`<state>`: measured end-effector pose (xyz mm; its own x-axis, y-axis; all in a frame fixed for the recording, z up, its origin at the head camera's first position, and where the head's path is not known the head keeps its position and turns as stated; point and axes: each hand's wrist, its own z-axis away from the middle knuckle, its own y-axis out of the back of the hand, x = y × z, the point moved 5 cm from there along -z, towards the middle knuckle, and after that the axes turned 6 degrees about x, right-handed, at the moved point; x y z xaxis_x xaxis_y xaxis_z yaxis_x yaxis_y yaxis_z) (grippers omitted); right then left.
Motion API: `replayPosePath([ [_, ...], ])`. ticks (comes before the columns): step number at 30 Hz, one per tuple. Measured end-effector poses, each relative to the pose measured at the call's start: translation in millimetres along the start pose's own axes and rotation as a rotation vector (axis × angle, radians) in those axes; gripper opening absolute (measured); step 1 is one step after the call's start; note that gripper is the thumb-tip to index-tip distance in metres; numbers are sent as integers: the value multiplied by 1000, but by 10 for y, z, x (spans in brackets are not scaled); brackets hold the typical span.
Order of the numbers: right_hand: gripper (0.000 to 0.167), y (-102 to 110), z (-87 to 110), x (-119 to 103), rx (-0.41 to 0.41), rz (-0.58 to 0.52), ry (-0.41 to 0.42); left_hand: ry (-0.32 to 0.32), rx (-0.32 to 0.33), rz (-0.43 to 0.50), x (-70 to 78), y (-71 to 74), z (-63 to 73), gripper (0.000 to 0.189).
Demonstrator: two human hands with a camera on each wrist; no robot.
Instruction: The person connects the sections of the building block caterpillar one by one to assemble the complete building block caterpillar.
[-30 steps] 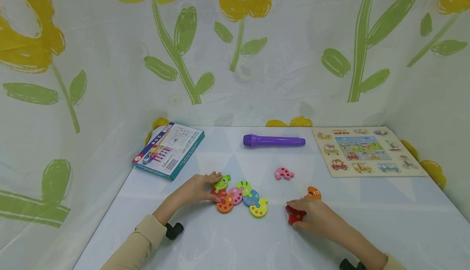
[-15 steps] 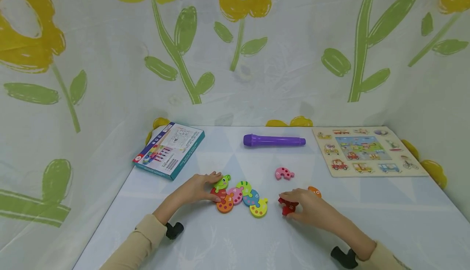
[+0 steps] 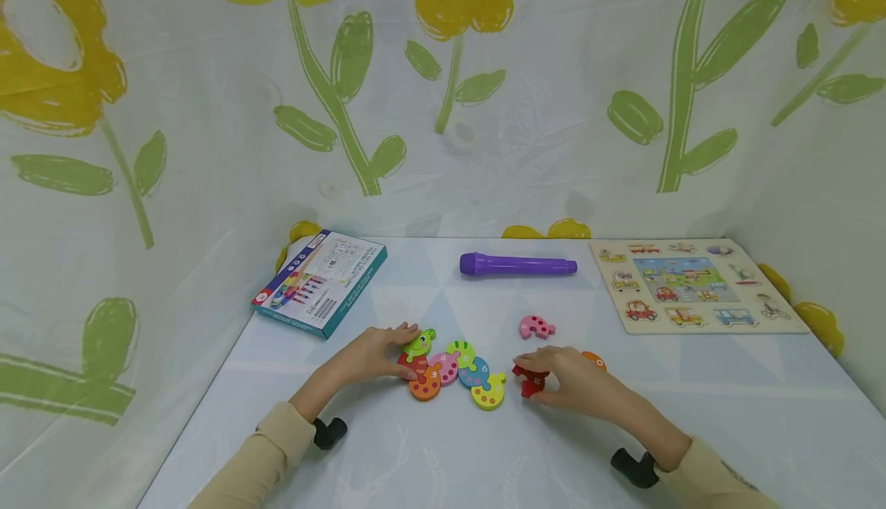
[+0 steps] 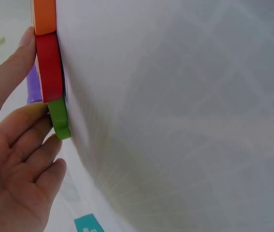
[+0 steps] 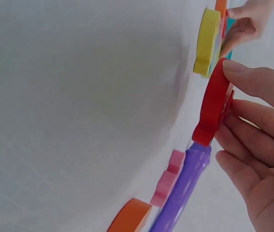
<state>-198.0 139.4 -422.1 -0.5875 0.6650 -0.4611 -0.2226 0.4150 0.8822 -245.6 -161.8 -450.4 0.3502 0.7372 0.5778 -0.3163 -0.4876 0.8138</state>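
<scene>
A caterpillar-like chain of joined, numbered puzzle pieces lies on the table, from a green head piece (image 3: 418, 346) with a face to a yellow piece (image 3: 488, 394) at its right end. My left hand (image 3: 374, 355) holds the chain's left end; in the left wrist view the thumb touches near the red piece (image 4: 50, 70) and the other fingers reach behind the green one. Between thumb and fingers, my right hand (image 3: 577, 383) pinches a dark red puzzle piece (image 3: 530, 381), just right of the yellow piece. In the right wrist view this red piece (image 5: 213, 106) appears edge-on.
A loose pink piece (image 3: 536, 327) lies behind the right hand, and an orange piece (image 3: 594, 360) is partly hidden by it. Farther back are a boxed set (image 3: 321, 282), a purple toy microphone (image 3: 517, 265) and a wooden picture puzzle board (image 3: 695, 286). Flowered cloth surrounds the table.
My right hand has carried the dark red piece leftward and slightly away from me, closer to the chain's yellow end. The left hand has stayed in place on the chain.
</scene>
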Motion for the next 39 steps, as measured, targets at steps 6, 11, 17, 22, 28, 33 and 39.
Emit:
replayPosePath([
  [6, 50, -19, -93, -24, -32, -32, -15, 5, -1, 6, -4, 4, 0, 80],
  [11, 50, -41, -148, -38, -52, -41, -15, 5, 0, 2, -15, -2, -1, 80],
  [17, 50, -75, -191, -35, -66, -24, 6, 16, -2, 8, -20, -10, 1, 79],
  [22, 49, -104, -245, -67, -83, 3, 56, 20, -2, 7, -17, -10, 2, 79],
  [28, 48, -153, -299, -78, -110, 15, 69, 14, -3, 3, -8, -8, 2, 79],
  [33, 49, -166, -319, -77, -120, 14, 59, 16, -4, 7, 2, -4, 7, 79],
  [39, 47, -186, -351, -92, -140, 24, 66, 12, 0, 10, -4, 1, 5, 79],
])
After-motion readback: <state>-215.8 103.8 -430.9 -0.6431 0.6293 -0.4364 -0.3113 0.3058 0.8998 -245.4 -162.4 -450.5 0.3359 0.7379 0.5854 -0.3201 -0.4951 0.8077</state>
